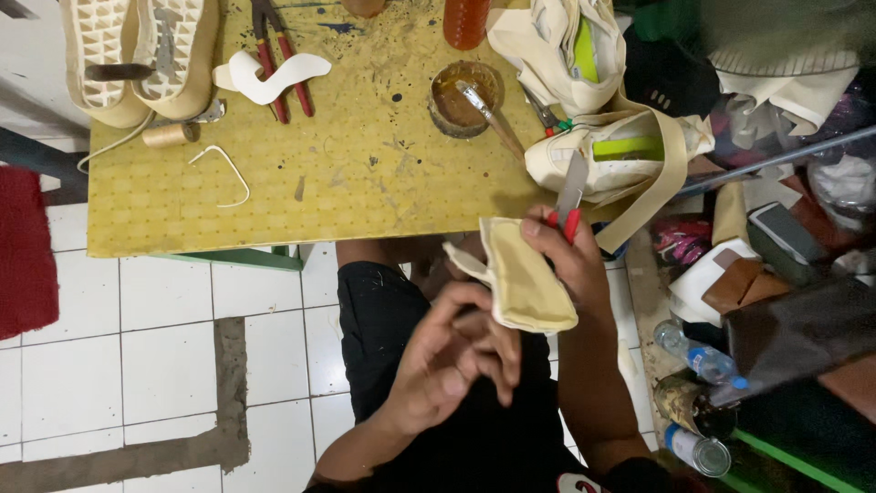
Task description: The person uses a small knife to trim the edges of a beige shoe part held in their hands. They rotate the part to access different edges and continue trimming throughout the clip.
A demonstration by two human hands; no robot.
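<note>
- Nearest, the left hand [456, 351] hangs over the person's black-clad lap, its fingers [497, 358] loosely curled and apart, holding nothing; the fingertips lie just beside the near edge of the insole.
- The right hand [570, 260] has its fingers clamped on a beige insole [525, 283] and, in the same grip, a red-handled knife [571, 196] whose blade points away toward the worktop.
- The insole sits between the two hands, just off the worktop's near edge.
- At the near right, bottles [693, 351] and a can [707, 452] lie among clutter on the floor.
- White floor tiles [137, 365] show on the left, with a red mat [23, 251] at the left edge.
- The yellow worktop [319, 183] carries a white cord loop [224, 169] and a spool [169, 135] on the left.
- In the middle stands a glue tin [465, 96] with a brush [488, 114] in it.
- On the right lie cream shoes [620, 151] with green insides.
- Farthest, two upturned soles [137, 50], red pliers [278, 55] and a white cut-out [274, 78] rest along the far left.
</note>
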